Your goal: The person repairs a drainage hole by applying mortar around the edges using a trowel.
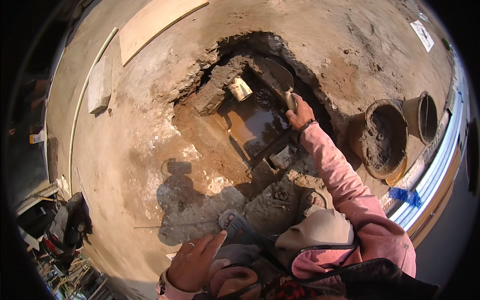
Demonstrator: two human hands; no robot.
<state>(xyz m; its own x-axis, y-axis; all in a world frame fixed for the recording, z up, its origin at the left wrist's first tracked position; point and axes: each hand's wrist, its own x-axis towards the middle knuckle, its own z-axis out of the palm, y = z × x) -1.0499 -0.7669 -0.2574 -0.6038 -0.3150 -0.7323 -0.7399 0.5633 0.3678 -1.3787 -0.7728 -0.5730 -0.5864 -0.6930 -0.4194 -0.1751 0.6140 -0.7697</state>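
My right hand [301, 113] is closed around the light handle of a trowel [280, 75], whose wide blade lies against mortar at the far edge of a pit. Below it, a square chamber holds muddy brown water [257, 122]. A short cream pipe end [240, 89] sticks out over the water from a mound of wet mortar [220, 82]. Low in the view, my left hand [196, 263] is held near my knee with its fingers stretched out, holding nothing. The trowel's tip and lower edge are partly hidden in shadow.
A mortar-filled bucket [385, 137] and a second bucket [427, 117] stand right of the pit. Broken, jagged concrete [320, 85] rims the hole. A long pale pipe [82, 100], a block [100, 85] and a board [155, 25] lie left. My sandalled feet [232, 222] are at the near edge.
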